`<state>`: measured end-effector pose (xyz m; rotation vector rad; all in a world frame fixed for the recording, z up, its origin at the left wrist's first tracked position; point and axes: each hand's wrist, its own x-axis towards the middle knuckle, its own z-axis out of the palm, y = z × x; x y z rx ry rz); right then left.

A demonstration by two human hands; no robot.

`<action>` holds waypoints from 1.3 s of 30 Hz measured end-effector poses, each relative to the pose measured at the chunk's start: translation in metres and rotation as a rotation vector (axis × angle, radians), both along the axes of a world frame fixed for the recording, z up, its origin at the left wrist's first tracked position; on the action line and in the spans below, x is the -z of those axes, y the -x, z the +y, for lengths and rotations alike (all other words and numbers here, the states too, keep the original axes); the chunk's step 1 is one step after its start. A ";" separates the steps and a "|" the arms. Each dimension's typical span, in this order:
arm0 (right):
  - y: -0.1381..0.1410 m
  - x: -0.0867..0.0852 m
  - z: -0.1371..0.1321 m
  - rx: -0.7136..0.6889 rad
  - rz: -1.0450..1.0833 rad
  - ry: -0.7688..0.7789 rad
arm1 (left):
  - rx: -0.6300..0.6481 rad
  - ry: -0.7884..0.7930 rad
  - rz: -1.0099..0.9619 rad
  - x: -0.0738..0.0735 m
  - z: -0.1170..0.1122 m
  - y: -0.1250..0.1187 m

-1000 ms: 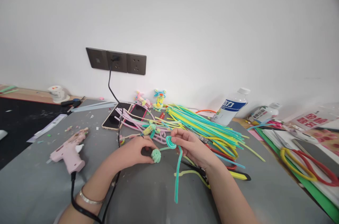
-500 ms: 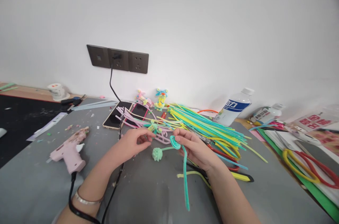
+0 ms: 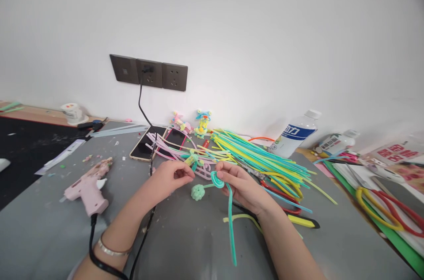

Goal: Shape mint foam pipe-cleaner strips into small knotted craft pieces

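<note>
My right hand (image 3: 243,183) pinches a turquoise pipe cleaner (image 3: 231,227) wound into a flat spiral, its long tail hanging toward me. Left of the spiral, a pale green ball of pipe cleaner (image 3: 198,192) sits at the end of a thin green stem that runs toward my right fingers. Just above the ball is my left hand (image 3: 174,178), thumb and fingertips closed together. Whether something small is between them I cannot make out. Right behind its fingertips is a small green and yellow pipe cleaner piece (image 3: 193,159).
A pink glue gun (image 3: 88,191) lies left, its black cord passing by my left forearm. Behind my hands are phones (image 3: 141,149), pink stems and a bundle of yellow and turquoise pipe cleaners (image 3: 261,154). Scissors (image 3: 377,209), a cutter (image 3: 301,221) and a bottle (image 3: 294,134) are right.
My left thumb and fingertips have come together, apart from the green and yellow piece. My right hand keeps the turquoise spiral, which has tilted slightly. The view has shifted a little.
</note>
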<state>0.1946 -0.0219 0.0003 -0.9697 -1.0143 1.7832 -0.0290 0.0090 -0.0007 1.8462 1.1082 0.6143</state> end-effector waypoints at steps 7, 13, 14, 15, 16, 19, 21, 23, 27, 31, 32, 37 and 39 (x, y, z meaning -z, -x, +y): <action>0.000 0.000 0.000 -0.004 0.006 -0.009 | -0.075 0.069 -0.023 0.007 0.004 0.002; 0.001 0.001 0.000 -0.013 0.014 -0.009 | -0.077 0.117 0.012 0.010 0.005 0.003; 0.001 0.001 0.000 -0.013 0.013 -0.007 | -0.072 0.115 0.019 0.009 0.005 0.003; 0.001 0.001 0.000 -0.012 0.012 -0.004 | -0.067 0.114 0.023 0.008 0.004 0.002; 0.001 0.001 0.000 -0.010 0.010 -0.001 | -0.063 0.115 0.024 0.007 0.004 0.002; 0.002 -0.001 -0.001 0.002 0.001 0.006 | -0.054 0.128 0.009 0.005 0.003 0.001; 0.002 -0.002 -0.001 0.005 -0.004 0.005 | -0.047 0.108 0.012 0.005 0.002 0.001; 0.002 -0.002 -0.001 0.003 -0.004 0.006 | -0.034 0.065 0.030 0.004 0.002 0.001; 0.004 -0.001 0.000 0.013 -0.007 0.006 | -0.009 0.017 0.053 0.003 0.000 0.002; 0.006 0.005 0.002 0.091 -0.045 -0.030 | -0.030 -0.041 0.062 0.003 -0.002 0.002; 0.007 0.006 0.002 0.117 -0.058 -0.043 | -0.029 -0.048 0.069 0.003 -0.002 0.002; 0.008 0.010 0.003 0.176 -0.098 -0.067 | -0.022 -0.115 0.135 0.003 -0.001 0.001; 0.008 0.009 0.003 0.170 -0.092 -0.071 | -0.025 -0.155 0.166 0.005 0.000 0.002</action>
